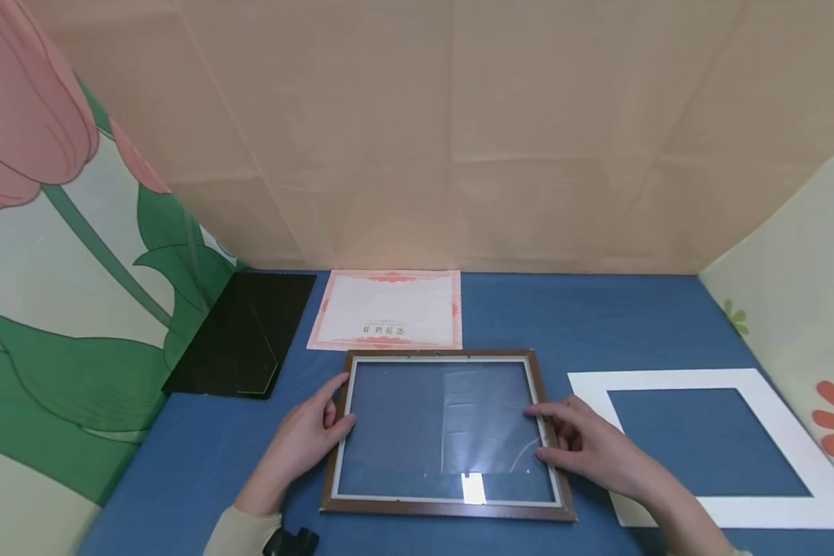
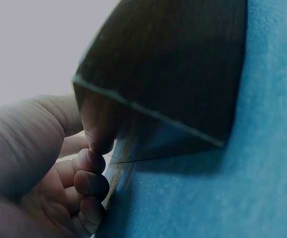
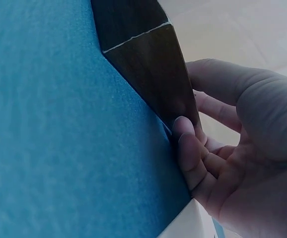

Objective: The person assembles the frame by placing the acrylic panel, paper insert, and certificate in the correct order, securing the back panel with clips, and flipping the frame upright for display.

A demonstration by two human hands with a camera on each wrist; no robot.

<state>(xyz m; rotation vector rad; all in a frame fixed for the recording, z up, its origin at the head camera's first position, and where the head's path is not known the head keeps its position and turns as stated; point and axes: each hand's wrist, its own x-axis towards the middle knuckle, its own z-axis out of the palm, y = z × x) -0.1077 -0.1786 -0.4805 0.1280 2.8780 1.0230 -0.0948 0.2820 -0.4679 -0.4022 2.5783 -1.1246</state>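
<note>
Head view: both hands (image 1: 306, 434) (image 1: 591, 446) grip brown frame (image 1: 445, 510) on blue surface (image 1: 598, 324); beige backdrop (image 1: 452, 139) behind, flower-print walls (image 1: 14, 262) (image 1: 792, 286) flanking.

Free room above brown frame (image 1: 389, 507), white mat (image 1: 667, 379) at right, tan wall (image 1: 452, 154) behind

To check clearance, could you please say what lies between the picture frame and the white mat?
In the head view, blue cloth shows there, with the right hand above.
</note>
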